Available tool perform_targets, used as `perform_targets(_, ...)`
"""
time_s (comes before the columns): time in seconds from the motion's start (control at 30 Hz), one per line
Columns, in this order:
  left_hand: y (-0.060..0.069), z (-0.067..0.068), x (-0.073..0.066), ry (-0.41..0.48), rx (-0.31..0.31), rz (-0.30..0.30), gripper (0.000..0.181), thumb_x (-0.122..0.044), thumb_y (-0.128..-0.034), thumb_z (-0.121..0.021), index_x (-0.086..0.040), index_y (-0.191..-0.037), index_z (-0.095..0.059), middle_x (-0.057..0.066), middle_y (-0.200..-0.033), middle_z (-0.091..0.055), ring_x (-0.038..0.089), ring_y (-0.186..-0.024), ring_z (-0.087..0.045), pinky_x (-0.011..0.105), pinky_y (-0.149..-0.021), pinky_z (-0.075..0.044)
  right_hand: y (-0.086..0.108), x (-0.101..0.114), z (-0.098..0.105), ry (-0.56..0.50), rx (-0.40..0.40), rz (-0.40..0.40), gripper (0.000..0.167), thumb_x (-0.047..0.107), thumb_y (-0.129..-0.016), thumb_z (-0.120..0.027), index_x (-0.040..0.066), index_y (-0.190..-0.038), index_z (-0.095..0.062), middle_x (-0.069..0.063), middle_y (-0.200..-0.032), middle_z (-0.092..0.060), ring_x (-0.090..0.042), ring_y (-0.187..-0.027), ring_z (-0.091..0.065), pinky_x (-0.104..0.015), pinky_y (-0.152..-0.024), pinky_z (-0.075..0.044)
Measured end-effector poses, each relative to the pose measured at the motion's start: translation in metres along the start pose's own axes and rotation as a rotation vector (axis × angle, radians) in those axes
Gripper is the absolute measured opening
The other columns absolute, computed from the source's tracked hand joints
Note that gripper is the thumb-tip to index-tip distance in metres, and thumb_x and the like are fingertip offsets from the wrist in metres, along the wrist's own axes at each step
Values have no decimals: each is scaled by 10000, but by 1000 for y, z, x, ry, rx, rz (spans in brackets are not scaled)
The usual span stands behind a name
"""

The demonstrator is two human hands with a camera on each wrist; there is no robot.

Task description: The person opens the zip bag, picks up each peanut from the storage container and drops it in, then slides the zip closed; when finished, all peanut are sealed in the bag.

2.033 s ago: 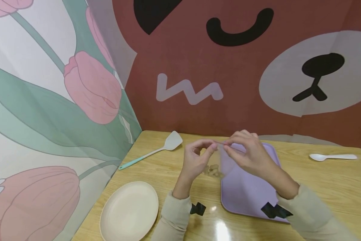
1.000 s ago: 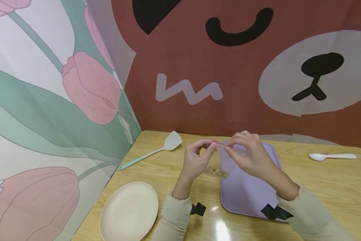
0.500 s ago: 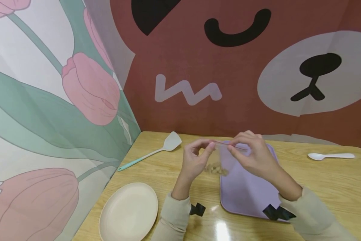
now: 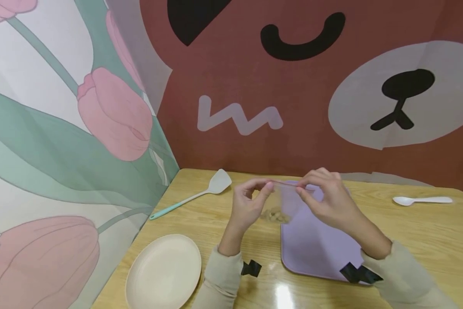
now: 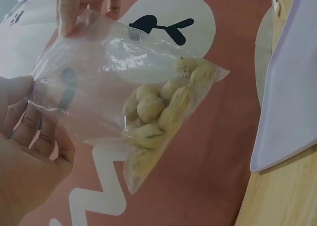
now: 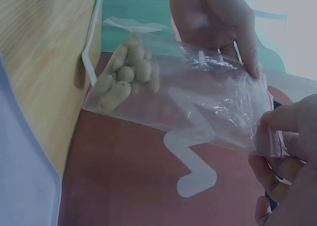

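A clear zip-lock bag [image 6: 208,102] hangs between both hands above the table, its red-lined top edge stretched between them. Several peanuts in their shells [image 5: 158,107] lie at its bottom, also seen as peanuts [image 4: 275,215] in the head view. My left hand [image 4: 248,206] pinches one end of the top edge between thumb and fingers. With thumb and fingertips, my right hand [image 4: 328,199] pinches the same edge towards its other end. Under the bag and the right hand lies a purple tray [image 4: 316,249]. Whether the zip is sealed cannot be told.
A cream plate [image 4: 163,272] sits at the front left of the wooden table [image 4: 416,244]. Behind it lies a spatula [image 4: 217,182] with a mint handle. A white spoon [image 4: 422,200] rests at the right. Printed cloth walls [image 4: 231,146] stand behind and to the left.
My right hand has slid to the right along the bag's top edge, away from the left hand. The left hand keeps its pinch, and the bag sways slightly.
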State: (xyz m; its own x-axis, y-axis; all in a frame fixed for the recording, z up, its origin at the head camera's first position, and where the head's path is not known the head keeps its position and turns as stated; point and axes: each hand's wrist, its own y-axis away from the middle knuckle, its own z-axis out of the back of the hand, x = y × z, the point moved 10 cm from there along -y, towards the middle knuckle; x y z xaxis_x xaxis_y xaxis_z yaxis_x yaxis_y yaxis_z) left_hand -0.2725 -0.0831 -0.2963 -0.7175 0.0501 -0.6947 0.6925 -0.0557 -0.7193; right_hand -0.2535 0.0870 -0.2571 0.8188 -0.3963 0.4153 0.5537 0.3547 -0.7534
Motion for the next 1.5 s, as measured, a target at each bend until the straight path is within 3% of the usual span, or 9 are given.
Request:
perform_targets(0.13, 2, 2, 2, 5, -5, -4, 71, 147, -894, -626, 144, -921, -691, 278, -809, -674, 224, -718, -619, 261, -680, -496, 1, 0, -1, 6, -7, 11, 183, -36, -806, -764, 137, -859, -736, 114, -817, -659, -125, -848, -532, -410, -749, -267)
perform_targets(0.43, 2, 3, 3, 12, -16, 9, 63, 137, -885, -646, 135, -913, -703, 271, -800, -677, 111, -739, -603, 261, -688, -492, 11, -8, 9, 43, -15, -4, 199, -67, -763, -786, 111, -839, -738, 107, -793, -651, -130, -851, -530, -462, -778, -285)
perform_targets(0.73, -3, -2, -20, -5, -6, 16, 51, 195, -865, -612, 193, -879, -661, 324, -778, -643, 86, -726, -587, 248, -672, -480, 12, -13, 18, 58, -39, -16, 199, -74, -746, -798, 93, -841, -748, 70, -818, -685, -122, -867, -544, -441, -773, -287)
perform_targets(0.93, -1, -5, 0, -58, 34, 40, 57, 147, -881, -638, 156, -897, -693, 287, -836, -682, 130, -791, -620, 287, -767, -486, 15, -18, 22, 74, -42, -20, 105, -6, -828, -767, 94, -838, -737, 46, -825, -690, -142, -881, -538, -435, -767, -259)
perform_targets(1.0, 1, -5, 8, -70, 47, 48, 63, 121, -888, -653, 129, -912, -710, 258, -863, -697, 143, -819, -630, 299, -796, -479, 15, -18, 20, 95, -26, -38, 103, 16, -805, -788, 91, -861, -744, 44, -840, -686, -154, -882, -536, -437, -750, -256)
perform_targets(1.17, 3, -11, 10, -63, 99, 25, 70, 59, -904, -676, 77, -933, -737, 192, -877, -711, 166, -838, -638, 320, -802, -493, 7, -12, 1, 113, 76, -64, 212, 83, -771, -826, 109, -973, -766, 61, -926, -673, -174, -936, -524, -457, -758, -261)
perform_targets(1.3, 4, -18, 9, -58, 140, 9, 78, 25, -917, -678, 59, -939, -744, 170, -880, -715, 172, -847, -642, 343, -792, -500, -4, 1, -16, 58, 108, -13, 127, 76, -804, -808, 163, -886, -766, 97, -888, -668, -185, -939, -531, -473, -769, -266)
perform_targets(1.5, 4, -21, 6, -111, 143, 2, 67, 46, -901, -687, 53, -919, -751, 155, -848, -715, 192, -839, -643, 339, -795, -502, -7, 8, -22, 40, 101, 17, 179, 30, -801, -795, 199, -809, -736, 126, -827, -659, -167, -888, -523, -436, -726, -246)
